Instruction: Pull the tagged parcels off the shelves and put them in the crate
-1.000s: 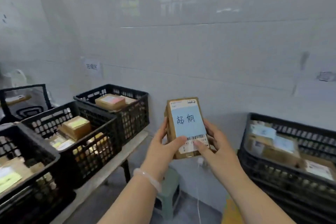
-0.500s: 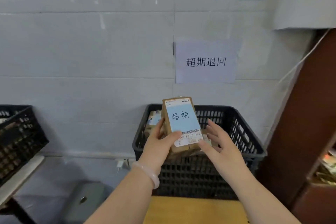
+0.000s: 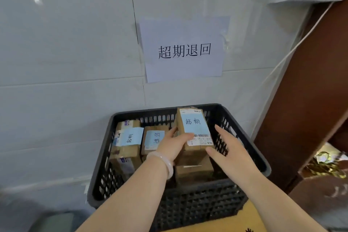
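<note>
Brown parcel (image 3: 194, 128) tagged 超期 on blue hangs over the black crate (image 3: 197, 207), gripped by the left hand (image 3: 173, 142); right hand (image 3: 227, 149) spread loose at its 3 o'clock. Sign (image 3: 183, 49) at 12 o'clock: 超期退回.

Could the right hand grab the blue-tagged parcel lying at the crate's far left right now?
Probably not directly. The right hand is open, but the left hand and its held parcel sit between it and the far-left parcel; it would have to cross over.

Hidden at the grip
The left hand (image 3: 174, 145) covers the held parcel's (image 3: 194, 124) lower-left corner; print beside the thumb is illegible.
</note>
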`<action>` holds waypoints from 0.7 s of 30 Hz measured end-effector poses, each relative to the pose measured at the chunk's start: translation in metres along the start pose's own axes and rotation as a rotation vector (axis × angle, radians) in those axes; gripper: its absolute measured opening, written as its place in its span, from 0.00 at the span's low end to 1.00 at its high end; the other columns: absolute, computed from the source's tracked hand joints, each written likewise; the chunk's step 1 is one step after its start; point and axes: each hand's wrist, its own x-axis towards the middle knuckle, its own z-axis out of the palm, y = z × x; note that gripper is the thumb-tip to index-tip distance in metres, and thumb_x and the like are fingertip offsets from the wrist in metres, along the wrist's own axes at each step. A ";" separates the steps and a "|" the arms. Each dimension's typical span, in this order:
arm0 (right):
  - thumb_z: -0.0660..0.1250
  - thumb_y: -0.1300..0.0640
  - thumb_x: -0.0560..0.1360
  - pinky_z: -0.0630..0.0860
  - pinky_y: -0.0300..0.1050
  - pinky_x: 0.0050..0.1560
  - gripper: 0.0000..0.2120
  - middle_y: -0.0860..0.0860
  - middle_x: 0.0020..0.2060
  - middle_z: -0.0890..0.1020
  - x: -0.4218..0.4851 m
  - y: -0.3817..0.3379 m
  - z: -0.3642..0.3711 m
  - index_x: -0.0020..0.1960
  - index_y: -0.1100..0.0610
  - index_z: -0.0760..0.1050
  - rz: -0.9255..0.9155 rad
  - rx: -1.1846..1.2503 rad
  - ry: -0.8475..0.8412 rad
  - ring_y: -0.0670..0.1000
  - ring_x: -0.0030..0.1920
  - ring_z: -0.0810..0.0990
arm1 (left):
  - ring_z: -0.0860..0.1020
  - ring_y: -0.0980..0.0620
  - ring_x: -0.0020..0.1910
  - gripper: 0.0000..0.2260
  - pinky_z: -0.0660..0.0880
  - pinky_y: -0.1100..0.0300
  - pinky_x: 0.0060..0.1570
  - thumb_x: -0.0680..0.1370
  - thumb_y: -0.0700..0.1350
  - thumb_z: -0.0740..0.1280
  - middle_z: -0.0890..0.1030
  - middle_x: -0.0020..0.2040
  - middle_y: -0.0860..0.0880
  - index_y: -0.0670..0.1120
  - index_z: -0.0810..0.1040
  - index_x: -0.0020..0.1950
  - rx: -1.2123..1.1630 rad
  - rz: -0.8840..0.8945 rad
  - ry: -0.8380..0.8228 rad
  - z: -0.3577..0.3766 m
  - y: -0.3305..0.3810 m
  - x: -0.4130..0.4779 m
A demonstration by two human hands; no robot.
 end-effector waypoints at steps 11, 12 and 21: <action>0.67 0.46 0.76 0.58 0.38 0.65 0.34 0.39 0.73 0.63 0.084 0.043 0.026 0.76 0.37 0.53 0.012 -0.157 -0.127 0.35 0.67 0.57 | 0.82 0.49 0.51 0.34 0.76 0.48 0.58 0.66 0.54 0.71 0.83 0.50 0.54 0.59 0.68 0.72 0.204 -0.169 0.134 0.014 -0.024 0.084; 0.67 0.47 0.76 0.58 0.37 0.64 0.34 0.40 0.73 0.63 0.091 0.047 0.029 0.76 0.37 0.53 0.006 -0.155 -0.155 0.35 0.65 0.57 | 0.81 0.53 0.48 0.32 0.76 0.52 0.55 0.68 0.54 0.71 0.81 0.47 0.57 0.59 0.68 0.72 0.221 -0.166 0.160 0.015 -0.027 0.086; 0.65 0.45 0.77 0.57 0.45 0.73 0.32 0.41 0.75 0.61 0.111 0.075 0.039 0.76 0.39 0.56 0.034 -0.022 -0.190 0.42 0.74 0.58 | 0.70 0.50 0.68 0.34 0.67 0.54 0.67 0.78 0.51 0.67 0.66 0.74 0.49 0.59 0.52 0.79 0.767 0.094 0.270 0.017 -0.031 0.077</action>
